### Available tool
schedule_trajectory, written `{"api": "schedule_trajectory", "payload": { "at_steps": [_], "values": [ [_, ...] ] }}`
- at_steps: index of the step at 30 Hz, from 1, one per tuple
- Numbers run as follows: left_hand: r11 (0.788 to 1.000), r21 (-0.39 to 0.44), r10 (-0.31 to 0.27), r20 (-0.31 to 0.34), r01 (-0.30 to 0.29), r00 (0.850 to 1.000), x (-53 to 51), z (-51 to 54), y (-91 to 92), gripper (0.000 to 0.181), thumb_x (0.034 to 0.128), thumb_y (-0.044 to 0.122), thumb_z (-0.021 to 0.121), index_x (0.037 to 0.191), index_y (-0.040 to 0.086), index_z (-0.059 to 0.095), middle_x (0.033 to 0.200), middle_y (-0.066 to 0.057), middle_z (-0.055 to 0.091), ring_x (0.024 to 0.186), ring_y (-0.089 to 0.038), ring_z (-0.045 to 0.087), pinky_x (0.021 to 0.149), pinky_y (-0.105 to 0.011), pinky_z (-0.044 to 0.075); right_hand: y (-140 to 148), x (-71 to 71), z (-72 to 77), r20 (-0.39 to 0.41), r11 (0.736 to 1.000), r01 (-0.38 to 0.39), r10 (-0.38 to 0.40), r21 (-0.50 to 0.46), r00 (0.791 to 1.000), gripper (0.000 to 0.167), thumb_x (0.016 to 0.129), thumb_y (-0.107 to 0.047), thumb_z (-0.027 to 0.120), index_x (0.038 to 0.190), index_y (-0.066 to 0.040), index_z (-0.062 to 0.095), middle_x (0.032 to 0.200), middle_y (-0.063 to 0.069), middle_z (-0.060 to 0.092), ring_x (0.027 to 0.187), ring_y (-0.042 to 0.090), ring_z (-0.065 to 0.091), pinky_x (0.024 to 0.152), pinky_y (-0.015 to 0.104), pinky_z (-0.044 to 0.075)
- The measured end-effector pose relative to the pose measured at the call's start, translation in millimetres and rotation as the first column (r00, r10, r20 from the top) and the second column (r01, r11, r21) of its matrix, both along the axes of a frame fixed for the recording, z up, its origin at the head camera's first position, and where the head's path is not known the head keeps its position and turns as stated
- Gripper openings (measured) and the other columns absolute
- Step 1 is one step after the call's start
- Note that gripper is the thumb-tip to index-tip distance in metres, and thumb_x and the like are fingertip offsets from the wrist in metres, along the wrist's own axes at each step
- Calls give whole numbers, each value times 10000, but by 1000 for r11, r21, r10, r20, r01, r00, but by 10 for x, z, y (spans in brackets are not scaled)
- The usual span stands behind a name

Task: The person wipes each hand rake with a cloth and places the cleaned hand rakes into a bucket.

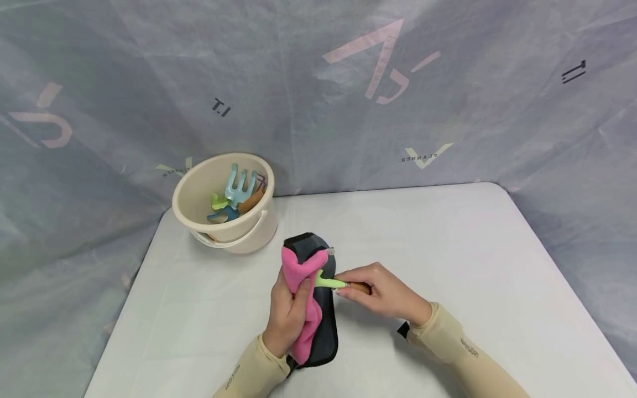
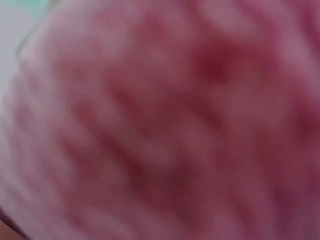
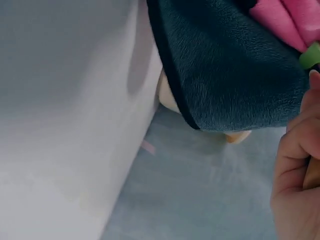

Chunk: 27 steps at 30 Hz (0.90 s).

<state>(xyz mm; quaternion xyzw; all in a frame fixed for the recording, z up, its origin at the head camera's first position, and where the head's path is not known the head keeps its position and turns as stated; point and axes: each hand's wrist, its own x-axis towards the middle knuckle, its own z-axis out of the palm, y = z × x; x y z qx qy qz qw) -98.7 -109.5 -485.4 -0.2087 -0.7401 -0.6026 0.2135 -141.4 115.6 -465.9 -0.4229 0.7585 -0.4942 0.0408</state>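
Observation:
My left hand (image 1: 287, 315) grips a two-sided cloth, its pink face (image 1: 298, 271) folded over a dark blue-grey fuzzy face (image 1: 325, 337). Between thumb and fingers of my right hand (image 1: 385, 290) is the brown handle (image 1: 360, 287) of a small hand garden tool. The tool's lime-green neck (image 1: 330, 283) runs left to the cloth near the left thumb; the cloth hides its far end, so its exact kind cannot be told. Blurred pink cloth (image 2: 165, 120) fills the left wrist view. Dark cloth (image 3: 230, 70) hangs beside the right hand (image 3: 300, 160) in the right wrist view.
A cream bucket (image 1: 199, 177) stands at the back left of the white table (image 1: 423, 237). Inside it are a light-blue hand fork (image 1: 240, 190) and several other tools in green, dark blue, brown and purple. A grey printed sheet (image 1: 298, 110) hangs behind the table.

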Motion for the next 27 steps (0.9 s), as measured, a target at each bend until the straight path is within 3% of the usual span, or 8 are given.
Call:
{"api": "schedule_trajectory", "payload": {
  "at_steps": [3,8,14,17,21,23,25,27],
  "values": [
    [982,-142,103,-164,-127,981,-32,18,-32,226,1069,147,558,1225,-16,564,987,-97,598,857,-112,551,791,-183,478,-23,30,32,-43,1000,22,-21,22,999,148,1011,-151,683,1141,-150,754,628,-108,437,548,-69,330,510,133,336],
    [930,-182,224,-412,-321,883,-88,26,-52,327,1086,206,540,1217,-43,705,1136,-163,742,983,-276,726,987,-211,538,-75,80,51,-81,995,84,-79,58,994,160,1036,-180,648,1156,-184,754,636,-143,437,553,-76,352,529,138,367],
    [949,-75,211,-569,-306,795,-130,-7,-32,250,1015,32,594,1199,8,761,1327,-231,680,1244,-311,674,1073,-315,501,-139,147,83,-208,986,151,-135,64,969,79,1029,-208,663,1027,-189,739,638,-154,457,571,-91,369,539,93,354],
    [964,32,243,-520,-266,819,-114,4,-27,222,980,17,667,1177,-34,757,1270,-240,706,1213,-279,690,1047,-316,532,-180,183,107,-351,981,185,-155,55,924,117,1032,-212,656,1074,-156,750,668,-139,541,577,-95,396,546,71,366],
    [937,215,329,-270,-277,905,-24,51,4,139,910,-32,750,1045,-52,771,1018,-111,783,920,-130,736,843,-218,588,-207,231,120,-466,973,226,-176,54,867,250,1074,-284,583,1115,-108,757,703,-114,598,577,-87,377,544,63,342],
    [908,289,351,-126,-305,928,11,70,20,142,877,-68,768,1017,-43,774,939,-41,788,805,-78,711,752,-189,580,-199,250,124,-469,971,233,-181,55,864,263,1079,-292,572,1114,-106,755,706,-114,592,581,-84,360,541,63,329],
    [889,334,345,-42,-312,938,31,59,27,158,857,-113,762,1002,-49,773,901,10,784,748,-40,691,706,-169,571,-182,266,121,-421,972,226,-183,56,888,222,1067,-257,598,1119,-111,756,702,-123,566,587,-81,352,541,63,323],
    [889,390,280,-42,-242,959,33,22,68,209,871,-170,705,1022,-43,772,825,14,767,679,-56,683,632,-187,572,-176,269,117,-342,977,209,-184,37,922,175,1044,-182,632,1144,-108,755,715,-120,564,595,-81,368,537,69,343]
  ]
}}
